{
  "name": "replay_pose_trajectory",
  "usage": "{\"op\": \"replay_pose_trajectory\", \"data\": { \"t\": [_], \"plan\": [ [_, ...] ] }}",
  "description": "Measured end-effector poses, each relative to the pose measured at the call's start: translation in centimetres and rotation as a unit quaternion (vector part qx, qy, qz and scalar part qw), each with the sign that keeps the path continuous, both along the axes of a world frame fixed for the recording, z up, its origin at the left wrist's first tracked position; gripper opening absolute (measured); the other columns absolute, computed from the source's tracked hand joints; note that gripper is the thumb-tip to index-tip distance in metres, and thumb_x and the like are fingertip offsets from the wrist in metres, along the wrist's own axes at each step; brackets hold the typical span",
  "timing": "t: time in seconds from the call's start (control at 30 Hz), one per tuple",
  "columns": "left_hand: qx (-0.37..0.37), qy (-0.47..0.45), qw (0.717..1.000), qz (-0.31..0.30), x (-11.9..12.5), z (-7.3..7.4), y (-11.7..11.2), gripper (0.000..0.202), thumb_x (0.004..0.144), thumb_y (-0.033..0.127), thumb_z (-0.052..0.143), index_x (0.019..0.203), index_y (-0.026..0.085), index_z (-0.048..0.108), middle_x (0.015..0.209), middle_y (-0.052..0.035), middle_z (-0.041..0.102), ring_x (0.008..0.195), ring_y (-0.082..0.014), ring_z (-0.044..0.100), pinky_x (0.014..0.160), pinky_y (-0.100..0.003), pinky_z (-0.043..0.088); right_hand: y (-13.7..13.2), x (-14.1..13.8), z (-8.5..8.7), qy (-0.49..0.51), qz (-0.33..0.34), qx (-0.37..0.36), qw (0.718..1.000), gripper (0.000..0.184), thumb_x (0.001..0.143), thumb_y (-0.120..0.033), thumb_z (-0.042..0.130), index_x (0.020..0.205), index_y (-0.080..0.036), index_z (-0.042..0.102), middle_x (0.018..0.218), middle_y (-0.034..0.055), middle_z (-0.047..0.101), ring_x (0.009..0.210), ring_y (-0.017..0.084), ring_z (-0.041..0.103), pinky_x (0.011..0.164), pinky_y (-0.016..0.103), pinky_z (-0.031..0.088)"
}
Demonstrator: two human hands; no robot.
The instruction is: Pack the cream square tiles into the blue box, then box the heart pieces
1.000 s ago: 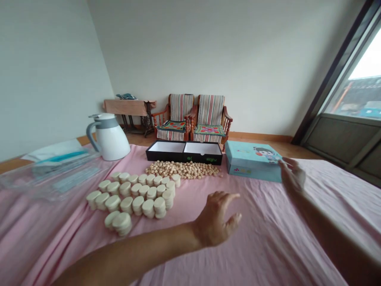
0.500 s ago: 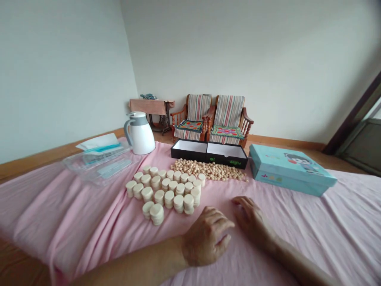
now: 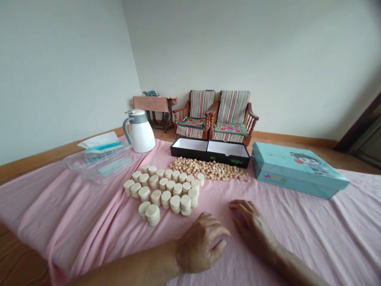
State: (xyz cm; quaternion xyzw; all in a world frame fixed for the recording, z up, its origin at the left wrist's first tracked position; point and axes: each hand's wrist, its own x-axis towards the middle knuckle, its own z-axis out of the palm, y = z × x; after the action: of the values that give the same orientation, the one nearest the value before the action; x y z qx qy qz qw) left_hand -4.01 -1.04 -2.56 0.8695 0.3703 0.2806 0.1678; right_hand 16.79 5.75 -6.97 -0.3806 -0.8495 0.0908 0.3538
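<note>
My left hand (image 3: 199, 246) rests on the pink cloth (image 3: 89, 222) near the front, fingers loosely curled and apart, holding nothing. My right hand (image 3: 251, 226) lies flat on the cloth just right of it, fingers stretched out, empty. Ahead of both hands stand several stacks of cream round discs (image 3: 163, 190). Behind them lies a heap of small tan beads (image 3: 208, 170), in front of two black open trays (image 3: 210, 151) with white insides.
A light blue box with a cartoon figure (image 3: 294, 169) sits at the right. A white jug (image 3: 139, 131) and a clear plastic container (image 3: 98, 161) stand at the left. Two striped wooden armchairs (image 3: 218, 115) and a small table (image 3: 154, 104) stand by the far wall.
My right hand came back from the blue box and settled flat on the cloth beside my left hand. My left hand lowered onto the cloth. The view turned left.
</note>
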Motion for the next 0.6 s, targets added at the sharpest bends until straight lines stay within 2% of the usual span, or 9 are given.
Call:
{"op": "replay_pose_trajectory", "data": {
  "t": [0.33,0.6],
  "plan": [
    [0.021,0.001,1.0,0.003,0.2,0.0,0.0,0.016,0.082,0.015,0.054,0.096,0.015,0.063,0.089,-0.0049,0.068,0.086,-0.0176,0.059,0.085,-0.032,0.041,-0.7,-0.5,1.2,-0.039,-0.002,0.002,0.999,0.029,0.082,-0.007,0.045,0.105,-0.019,0.057,0.106,0.0092,0.063,0.097,0.023,0.055,0.085,0.041,0.047],
    [0.049,0.093,0.992,-0.069,-0.1,0.9,0.2,0.006,0.082,0.018,0.056,0.087,0.017,0.059,0.084,-0.0018,0.067,0.084,-0.0156,0.059,0.083,-0.029,0.04,-0.6,-1.0,1.6,-0.065,-0.008,0.007,0.998,0.028,0.082,-0.007,0.044,0.103,-0.02,0.058,0.101,0.0089,0.063,0.093,0.024,0.055,0.082,0.041,0.047]
  ]
}}
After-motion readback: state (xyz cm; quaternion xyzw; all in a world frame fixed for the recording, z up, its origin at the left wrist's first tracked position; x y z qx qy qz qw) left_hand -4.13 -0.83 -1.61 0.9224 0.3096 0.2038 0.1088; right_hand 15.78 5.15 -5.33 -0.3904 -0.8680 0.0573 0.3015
